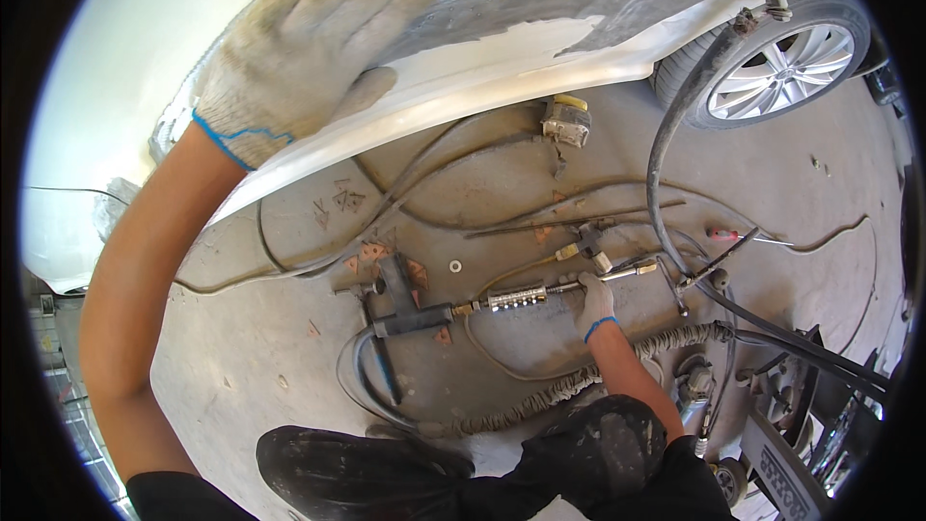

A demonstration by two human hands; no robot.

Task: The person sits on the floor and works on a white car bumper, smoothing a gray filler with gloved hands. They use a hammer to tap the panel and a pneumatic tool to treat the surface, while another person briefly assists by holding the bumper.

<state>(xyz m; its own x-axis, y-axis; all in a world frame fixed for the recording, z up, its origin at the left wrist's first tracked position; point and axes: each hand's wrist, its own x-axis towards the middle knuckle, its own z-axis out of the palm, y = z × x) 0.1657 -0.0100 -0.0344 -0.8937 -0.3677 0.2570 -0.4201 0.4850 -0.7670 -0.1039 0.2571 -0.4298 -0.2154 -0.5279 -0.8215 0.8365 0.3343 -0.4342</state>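
Observation:
My left hand (299,48), in a pale knitted work glove with a blue cuff edge, lies with its fingers stretched out against the white car's lower side panel (521,48). Beside those fingers the panel shows bare, shiny metal and grey sanded patches. Low over the floor, my right hand (594,305), gloved the same way, is closed round the metal rod of a dent puller (517,298). This tool has a black pistol-shaped body (405,304), a silver sliding weight along its shaft and a thick cable at its rear. My right fingers are partly hidden.
A car wheel (786,72) stands at the upper right. A dark cable (661,159) hangs from a clamp (775,0) near it. Hoses, a sander (567,123), a red-handled screwdriver (725,234), a washer (456,266) and torn sandpaper pieces lie on the floor. A cart (786,463) stands lower right.

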